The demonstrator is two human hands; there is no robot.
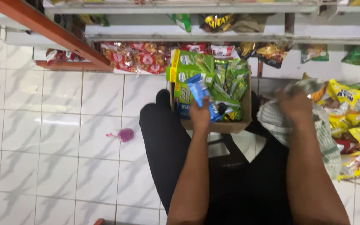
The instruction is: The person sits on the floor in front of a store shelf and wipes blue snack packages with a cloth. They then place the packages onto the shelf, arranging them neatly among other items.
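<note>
The left hand (199,114) has its fingers closed around a blue packet (201,93), holding it up over the near left part of an open cardboard box (230,125) that sits on the floor between the person's knees. The right hand (297,106) rests on a checked cloth (309,129) to the right of the box; whether its fingers are gripping the cloth or only pressing on it cannot be told, since the blur hides them.

The box is crammed — green snack packets (230,79) stand on end and lean past its far rim, with a flat green carton (188,62) tipped over the far left corner. In my judgement, pulling one packet from so tight a stack could drag its neighbours out onto the tiled floor (55,125). The blue packet is held only at its lower end, so it could also slip from the grip.

Counted: one box, one blue packet in hand, one green carton, one cloth, and one small pink item (123,135) lying alone on the floor left of the knee. The green packets number perhaps five or six — they overlap too much for a sure count. The yellow packets (355,100) heaped at the right edge, and the red ones (138,56) on the bottom shelf, are too many to count.
</note>
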